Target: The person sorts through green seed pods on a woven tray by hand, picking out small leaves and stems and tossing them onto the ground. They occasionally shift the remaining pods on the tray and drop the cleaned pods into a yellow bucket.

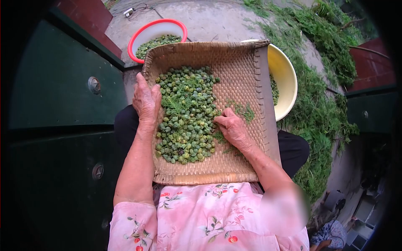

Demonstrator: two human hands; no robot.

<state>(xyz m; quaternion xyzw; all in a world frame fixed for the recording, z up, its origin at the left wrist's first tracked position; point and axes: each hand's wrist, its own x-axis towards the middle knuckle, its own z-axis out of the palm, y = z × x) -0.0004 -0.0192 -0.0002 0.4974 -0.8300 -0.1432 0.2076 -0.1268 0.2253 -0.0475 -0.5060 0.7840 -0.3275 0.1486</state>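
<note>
Across my lap rests a woven winnowing tray [236, 79], with a heap of small green cones [184, 134] spread over its left half. A feathery green sprig [180, 100] lies on top of the heap. My left hand [146, 99] holds the tray by its left rim, fingers partly hidden. At the heap's right edge, my right hand [233, 129] has its fingertips pinched together among the cones; what they hold is too small to make out. Loose leafy bits [243, 111] lie on the weave just beyond that hand.
Beyond the tray stands a red-rimmed basin [183, 26] holding more cones. A yellow basin [286, 83] sits partly behind the tray's right side. Cut green branches [312, 125] cover the ground at right. Dark green door panels [63, 83] flank the left. Another person [328, 234] is at lower right.
</note>
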